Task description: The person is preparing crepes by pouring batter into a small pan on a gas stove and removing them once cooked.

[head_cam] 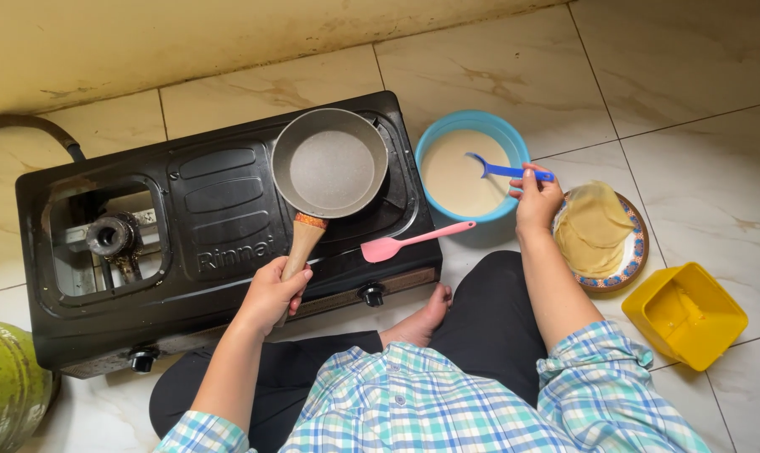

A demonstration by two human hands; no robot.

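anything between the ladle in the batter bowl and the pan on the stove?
Nothing visible. The right hand holds the blue ladle in the batter bowl, right beside the pan, which the left hand holds by its wooden handle. The pink spatula lies nearer the person, off that line.

Your pan (331, 165) sits on the stove's (212, 243) right burner, a spatula (409, 242) lying near it on the stove. Right of the stove stands the batter bowl (468, 164), then the plate (627, 260), with the tub (684, 315) nearer, rightmost.
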